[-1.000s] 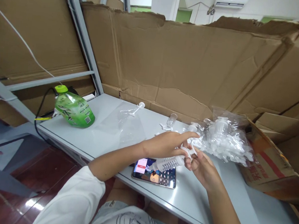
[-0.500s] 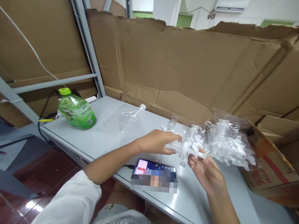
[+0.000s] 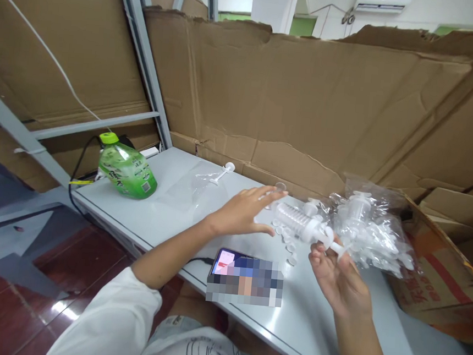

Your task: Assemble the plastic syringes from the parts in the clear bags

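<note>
Plainly, the right hand (image 3: 342,280) is clamped on a ribbed plastic tube (image 3: 294,221); the left hand (image 3: 242,211) gapes. Flat discs (image 3: 292,259), a phone (image 3: 224,258) and a crinkled bag (image 3: 380,234) lie nearby.

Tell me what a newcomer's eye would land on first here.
Probably the bright green bottle on the left end of the table, the strongest colour on it. Next, at centre right, the clear ribbed tube in the right hand, with the left hand open near its far end. Then the lit phone at the table's front edge, its screen partly blurred out.
</note>
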`<state>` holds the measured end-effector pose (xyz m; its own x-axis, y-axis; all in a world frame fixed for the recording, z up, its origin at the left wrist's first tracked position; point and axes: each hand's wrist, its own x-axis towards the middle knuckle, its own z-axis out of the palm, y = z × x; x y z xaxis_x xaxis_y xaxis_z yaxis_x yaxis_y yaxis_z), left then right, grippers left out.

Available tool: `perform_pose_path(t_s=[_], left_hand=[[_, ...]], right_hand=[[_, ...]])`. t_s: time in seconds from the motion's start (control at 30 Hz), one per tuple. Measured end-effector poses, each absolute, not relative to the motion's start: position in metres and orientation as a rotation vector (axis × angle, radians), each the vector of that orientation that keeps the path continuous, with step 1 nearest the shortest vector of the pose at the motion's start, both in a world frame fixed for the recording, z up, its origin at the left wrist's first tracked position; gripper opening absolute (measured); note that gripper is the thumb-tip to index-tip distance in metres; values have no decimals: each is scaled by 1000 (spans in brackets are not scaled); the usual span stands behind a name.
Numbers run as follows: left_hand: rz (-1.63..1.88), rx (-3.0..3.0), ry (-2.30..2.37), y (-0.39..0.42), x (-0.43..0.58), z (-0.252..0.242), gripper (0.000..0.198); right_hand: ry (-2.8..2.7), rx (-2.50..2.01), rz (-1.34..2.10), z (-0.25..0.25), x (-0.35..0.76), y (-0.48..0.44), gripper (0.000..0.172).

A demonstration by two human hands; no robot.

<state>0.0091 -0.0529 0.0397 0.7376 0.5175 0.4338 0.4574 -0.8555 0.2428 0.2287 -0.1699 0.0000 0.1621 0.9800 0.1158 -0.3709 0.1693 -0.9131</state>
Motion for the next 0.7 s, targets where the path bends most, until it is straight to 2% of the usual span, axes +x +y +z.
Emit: perform_pose_path(t_s=[0.13,0.2,0.37,0.7], left_hand=[[556,2776,1247,-42,-39,30,35],[355,2777,1429,-40,-61,20,23],[6,2676,1585,-46,-90,-8,20],[83,2661,1706,-61,-90,-28,19]], right_hand=[[-846,-823,1145,2,231,-171,36],[-836,-805,1179,3,228,-171,34],[-896,-813,1261,1,218,-169,32],[-1303,-935,1373,-13,215,-172,37]])
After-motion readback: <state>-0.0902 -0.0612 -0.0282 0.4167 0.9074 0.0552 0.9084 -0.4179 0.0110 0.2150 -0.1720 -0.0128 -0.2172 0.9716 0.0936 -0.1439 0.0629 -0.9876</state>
